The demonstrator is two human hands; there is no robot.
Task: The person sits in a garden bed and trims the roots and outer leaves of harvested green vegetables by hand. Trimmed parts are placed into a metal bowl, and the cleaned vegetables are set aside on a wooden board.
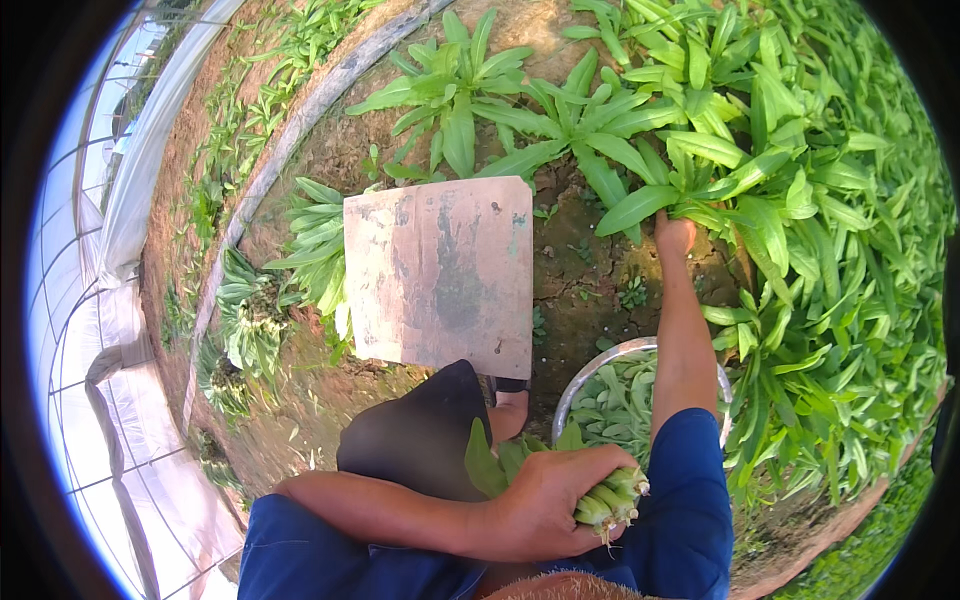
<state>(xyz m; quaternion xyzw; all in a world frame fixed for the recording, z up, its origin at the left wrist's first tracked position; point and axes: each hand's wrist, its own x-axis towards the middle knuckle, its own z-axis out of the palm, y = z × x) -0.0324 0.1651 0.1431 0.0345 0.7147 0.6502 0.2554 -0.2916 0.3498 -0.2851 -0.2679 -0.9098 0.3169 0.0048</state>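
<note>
My left hand [551, 502] is closed around a bunch of cut leafy greens [600, 506], held in front of my body. Their pale cut stem ends point right, and the leaves stick out on the far side of the hand. My right hand [676, 236] reaches out to the base of a leafy plant [686, 187] that looks like stem lettuce. Leaves cover its fingers, so their grip cannot be seen. Below my right forearm stands a round container with a pale rim [631, 346], holding loose green leaves [611, 397].
A worn, square wooden board [439, 277] with nail heads lies ahead, beside more greens [315, 240]. Bundled greens [255, 315] rest on the soil at left. Dense plants [832, 225] fill the right. Plastic greenhouse sheeting [150, 405] borders the far left.
</note>
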